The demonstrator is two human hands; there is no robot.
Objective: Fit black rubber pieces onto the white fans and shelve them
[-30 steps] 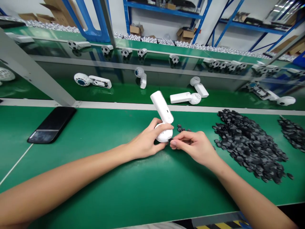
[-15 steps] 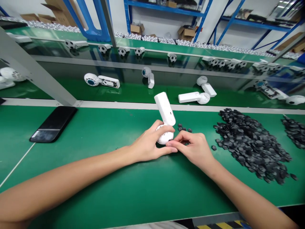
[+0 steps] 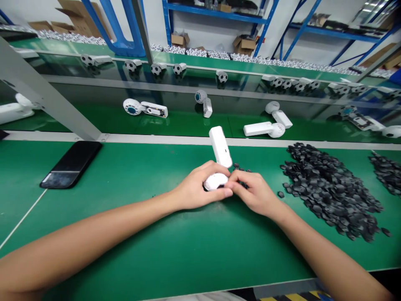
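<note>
Green bench (image 3: 150,251), white device's round end (image 3: 215,180) clamped in left hand (image 3: 198,190), right hand (image 3: 255,190) pinched alongside.

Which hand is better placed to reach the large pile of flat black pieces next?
Probably the right hand: it's nearer that pile, while the left hand holds the white device's round head.

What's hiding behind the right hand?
A few small black pieces peek out on the green table behind the right hand. Anything more there is covered, so I can't tell.
</note>
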